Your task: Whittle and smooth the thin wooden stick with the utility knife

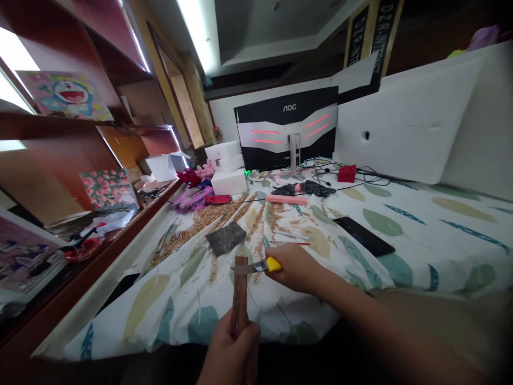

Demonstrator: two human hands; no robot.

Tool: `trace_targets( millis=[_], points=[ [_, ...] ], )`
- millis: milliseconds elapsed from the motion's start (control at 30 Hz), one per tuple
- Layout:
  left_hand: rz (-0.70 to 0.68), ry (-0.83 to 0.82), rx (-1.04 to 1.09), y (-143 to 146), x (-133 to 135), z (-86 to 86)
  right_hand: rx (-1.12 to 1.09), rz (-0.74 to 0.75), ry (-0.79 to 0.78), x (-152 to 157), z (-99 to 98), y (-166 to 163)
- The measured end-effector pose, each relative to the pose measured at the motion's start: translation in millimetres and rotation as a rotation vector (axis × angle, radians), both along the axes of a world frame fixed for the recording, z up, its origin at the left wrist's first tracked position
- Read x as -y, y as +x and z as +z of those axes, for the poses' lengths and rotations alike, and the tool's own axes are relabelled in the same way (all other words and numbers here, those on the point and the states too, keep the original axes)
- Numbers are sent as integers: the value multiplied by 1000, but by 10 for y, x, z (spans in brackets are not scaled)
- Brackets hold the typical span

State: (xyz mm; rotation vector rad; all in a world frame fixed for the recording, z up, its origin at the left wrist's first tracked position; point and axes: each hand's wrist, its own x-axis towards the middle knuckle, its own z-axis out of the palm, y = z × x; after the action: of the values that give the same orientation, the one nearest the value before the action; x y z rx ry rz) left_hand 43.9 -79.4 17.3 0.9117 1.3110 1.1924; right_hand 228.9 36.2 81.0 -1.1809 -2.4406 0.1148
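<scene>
My left hand point(232, 353) is closed around the lower end of a reddish-brown wooden stick point(240, 294), held upright over the near edge of the table. My right hand point(294, 267) grips a yellow-handled utility knife point(260, 266). Its blade lies across the top of the stick. Wood shavings point(208, 219) are strewn over the leaf-patterned cloth point(401, 224) beyond the hands. A dark square of sandpaper point(225, 237) lies just behind the stick.
A black phone point(363, 235) lies to the right. A pink strip point(286, 200), red box point(347, 173), cables, white foam blocks point(228, 171) and an AOC monitor point(290, 128) stand farther back. Wooden shelves point(72, 176) with pictures line the left side. A large white foam board point(412, 123) stands at right.
</scene>
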Motion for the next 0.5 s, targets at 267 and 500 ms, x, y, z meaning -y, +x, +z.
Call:
trace_targets(
  millis=[267, 500],
  points=[
    [-172, -106, 279, 93, 10, -123, 39, -69, 93, -125, -107, 42],
    [-431, -160, 496, 56, 41, 100, 45, -88, 252, -249, -134, 171]
  ],
)
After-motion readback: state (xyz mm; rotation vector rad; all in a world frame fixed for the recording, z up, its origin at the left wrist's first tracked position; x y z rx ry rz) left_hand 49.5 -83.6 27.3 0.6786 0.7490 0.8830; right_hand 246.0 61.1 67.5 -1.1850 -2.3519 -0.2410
